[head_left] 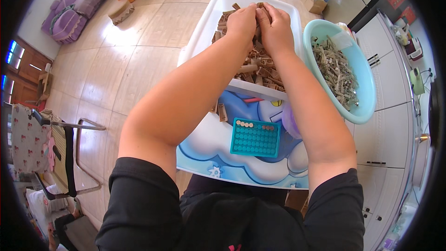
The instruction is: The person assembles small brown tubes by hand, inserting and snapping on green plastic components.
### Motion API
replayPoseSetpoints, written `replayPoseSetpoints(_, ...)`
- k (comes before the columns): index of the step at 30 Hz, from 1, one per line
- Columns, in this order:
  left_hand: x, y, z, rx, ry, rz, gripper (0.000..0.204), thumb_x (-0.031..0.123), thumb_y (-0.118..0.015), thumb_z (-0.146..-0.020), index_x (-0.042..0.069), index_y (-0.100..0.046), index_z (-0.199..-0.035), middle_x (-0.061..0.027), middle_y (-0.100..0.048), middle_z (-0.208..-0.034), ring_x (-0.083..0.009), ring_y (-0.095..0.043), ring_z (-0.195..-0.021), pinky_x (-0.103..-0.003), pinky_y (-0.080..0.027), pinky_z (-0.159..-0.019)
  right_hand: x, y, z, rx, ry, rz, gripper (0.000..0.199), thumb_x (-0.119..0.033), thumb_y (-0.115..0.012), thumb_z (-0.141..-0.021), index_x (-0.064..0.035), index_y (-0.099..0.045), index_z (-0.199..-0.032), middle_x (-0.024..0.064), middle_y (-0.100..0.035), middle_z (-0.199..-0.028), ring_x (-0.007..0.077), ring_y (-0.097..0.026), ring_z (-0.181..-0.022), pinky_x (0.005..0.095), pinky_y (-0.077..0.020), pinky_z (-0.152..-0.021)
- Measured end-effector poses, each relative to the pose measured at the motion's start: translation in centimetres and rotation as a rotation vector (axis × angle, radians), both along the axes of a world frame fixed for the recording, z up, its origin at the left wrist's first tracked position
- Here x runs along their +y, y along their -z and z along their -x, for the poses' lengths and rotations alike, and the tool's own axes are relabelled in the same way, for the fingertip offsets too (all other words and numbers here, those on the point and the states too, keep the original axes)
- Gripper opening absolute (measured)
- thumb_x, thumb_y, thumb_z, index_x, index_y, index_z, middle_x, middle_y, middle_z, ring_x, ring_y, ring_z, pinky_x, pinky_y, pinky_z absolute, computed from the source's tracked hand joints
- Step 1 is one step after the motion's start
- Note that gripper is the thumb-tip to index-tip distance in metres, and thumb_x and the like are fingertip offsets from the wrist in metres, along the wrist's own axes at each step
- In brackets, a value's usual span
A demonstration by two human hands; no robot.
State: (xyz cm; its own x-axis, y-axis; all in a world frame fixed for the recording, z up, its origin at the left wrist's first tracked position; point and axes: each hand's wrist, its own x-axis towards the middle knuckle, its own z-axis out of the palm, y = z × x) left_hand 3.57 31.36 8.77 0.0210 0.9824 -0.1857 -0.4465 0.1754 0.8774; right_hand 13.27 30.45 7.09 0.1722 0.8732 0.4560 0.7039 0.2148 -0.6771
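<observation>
My left hand (242, 24) and my right hand (276, 27) meet over the far half of a white plastic bin (195, 42). Fingers on both are bent and pressed together round a brown curled piece, of which only a bit shows at the fingertips; the rest is hidden. Under them the bin holds a heap of brown curled and tube-like pieces (265, 72), like cardboard or bark. Nearer to me a teal tray (254, 152) with rows of small round hollows lies on a blue and white patterned table (204, 153). Several pale and brown discs sit in its far row.
On the right stands a light blue oval basin (367, 107) filled with dry grey-brown strands (335, 67). A purple round object (290, 121) is partly behind my right forearm. Two loose brown pieces (223, 112) lie beside the bin. White cabinets (385, 130) line the right; a chair (69, 158) stands left.
</observation>
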Motion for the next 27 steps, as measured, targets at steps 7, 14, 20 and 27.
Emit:
replayPoseSetpoints(7,-1.8,-0.5,1.8,-0.202,-0.027,-0.025,0.027,0.027,-0.047,-0.091,0.005,-0.055,-0.103,-0.0093,-0.060,-0.094,-0.0233,-0.060,-0.081,-0.039,-0.051,-0.066,-2.7,-3.1,1.9,-0.223,-0.026,-0.114,0.049,-0.049,-0.047,-0.087,-0.0169,-0.053,-0.123,0.0145,-0.039,-0.132,0.0322,-0.050,-0.111,0.0404,-0.0425,-0.091)
replayPoseSetpoints(14,-4.0,0.9,3.5,-0.362,-0.088,0.033,0.033,0.026,-0.050,-0.088,0.005,-0.055,-0.113,-0.0100,-0.056,-0.107,-0.0228,-0.056,-0.094,-0.038,-0.047,-0.075,-5.0,-2.7,4.0,-0.230,-0.144,-0.007,0.042,-0.044,-0.047,-0.088,-0.0174,-0.054,-0.121,0.0141,-0.038,-0.133,0.0328,-0.051,-0.110,0.0422,-0.0439,-0.089)
replayPoseSetpoints(20,-7.6,-0.6,6.3,-0.406,-0.104,-0.083,0.034,0.025,-0.050,-0.089,0.003,-0.053,-0.115,-0.0113,-0.057,-0.105,-0.0215,-0.058,-0.093,-0.036,-0.049,-0.076,-8.8,-4.9,6.7,-0.238,-0.173,-0.159,0.039,-0.039,-0.052,-0.087,-0.0160,-0.056,-0.119,0.0164,-0.044,-0.126,0.0335,-0.054,-0.106,0.0423,-0.0466,-0.083)
replayPoseSetpoints(27,-19.4,2.1,11.6,-0.366,-0.161,-0.185,0.039,0.025,-0.037,-0.094,0.000,-0.045,-0.123,-0.0146,-0.056,-0.113,-0.0254,-0.056,-0.102,-0.036,-0.045,-0.090,-18.9,-2.1,12.0,-0.143,-0.341,-0.273,0.038,-0.028,-0.059,-0.084,-0.0102,-0.056,-0.117,0.0201,-0.044,-0.124,0.0372,-0.050,-0.107,0.0394,-0.0439,-0.087)
